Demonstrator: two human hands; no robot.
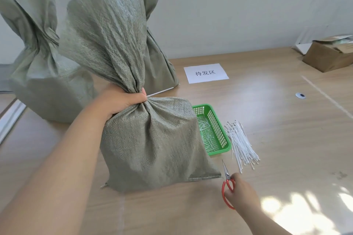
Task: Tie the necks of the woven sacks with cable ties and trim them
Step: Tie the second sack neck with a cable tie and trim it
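A grey-green woven sack [152,143] stands upright on the table in front of me. My left hand [122,101] is clenched around its gathered neck. A white cable tie tail [162,91] sticks out to the right from the neck, just past my fingers. Lower right, my right hand [241,191] grips the red handles of a pair of scissors [227,179] lying on the table, blades pointing away from me. A loose bundle of white cable ties [241,143] lies to the right of the sack.
A green plastic basket [219,129] with cut tie ends sits between sack and ties. Two more woven sacks [38,74] [158,63] stand behind. A paper label [206,73], a cardboard box [330,55] at far right and a small round disc [300,95] also sit on the table.
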